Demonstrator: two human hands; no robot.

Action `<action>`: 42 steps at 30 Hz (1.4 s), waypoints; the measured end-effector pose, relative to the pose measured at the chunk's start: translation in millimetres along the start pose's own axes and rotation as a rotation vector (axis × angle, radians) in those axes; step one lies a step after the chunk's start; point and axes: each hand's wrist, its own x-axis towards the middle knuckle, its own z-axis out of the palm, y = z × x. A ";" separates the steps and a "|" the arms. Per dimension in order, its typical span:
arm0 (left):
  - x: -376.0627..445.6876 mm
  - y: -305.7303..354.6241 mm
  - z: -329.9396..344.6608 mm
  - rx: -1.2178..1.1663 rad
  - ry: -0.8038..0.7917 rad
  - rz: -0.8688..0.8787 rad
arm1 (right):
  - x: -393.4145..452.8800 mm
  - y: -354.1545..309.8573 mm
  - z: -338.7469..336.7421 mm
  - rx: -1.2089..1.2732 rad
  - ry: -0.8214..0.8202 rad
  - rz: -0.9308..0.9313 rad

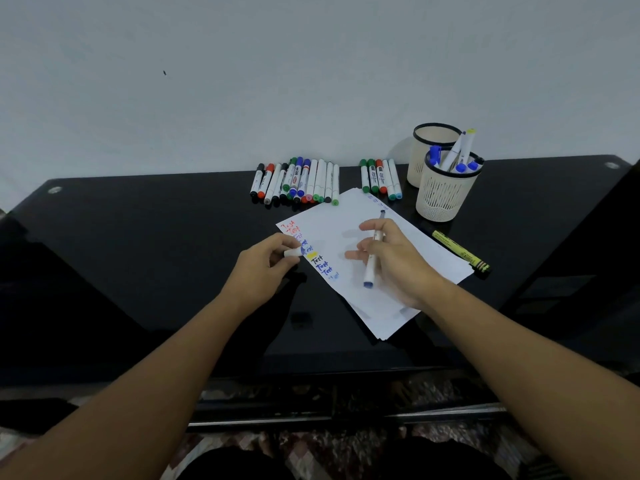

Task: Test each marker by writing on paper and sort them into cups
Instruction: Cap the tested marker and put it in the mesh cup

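Both forearms reach in from the bottom edge toward the paper (349,233) on the black table (156,237). At 9 o'clock of the sheet, the left hand (266,265) pinches a white cap (292,252) between thumb and fingertips, right at the paper's left edge beside a column of "Test" scribbles in red, blue and black. Over the sheet's middle, the right hand (391,258) grips an uncapped marker (374,249), its dark tip pointing to 12 o'clock and its blue end toward 6. A yellow highlighter (462,251) lies at 3 o'clock of the paper, just off its edge. At 11 o'clock a large row of markers (298,181) lies side by side; a smaller row (381,180) sits at 12. At 1 o'clock stand two cups: the near cup (446,197) holds several markers, the far cup (433,147) behind it shows none.
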 end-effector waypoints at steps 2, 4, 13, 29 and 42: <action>-0.4 2.4 1.1 -0.001 -0.011 -0.003 | 1.5 -2.5 -5.0 -0.029 0.008 0.007; -0.2 4.5 2.2 0.005 -0.013 -0.008 | -1.7 -3.7 -5.3 -0.192 -0.012 -0.028; 5.3 6.2 0.7 0.037 -0.047 -0.040 | 2.2 8.7 11.3 -0.061 0.178 0.098; 9.3 24.4 0.3 0.035 -0.046 -0.009 | -3.6 -6.3 -5.6 -1.073 -0.105 -0.225; 8.1 44.5 -2.1 0.100 -0.221 0.079 | -7.3 -5.2 -9.8 -1.222 -0.128 -0.387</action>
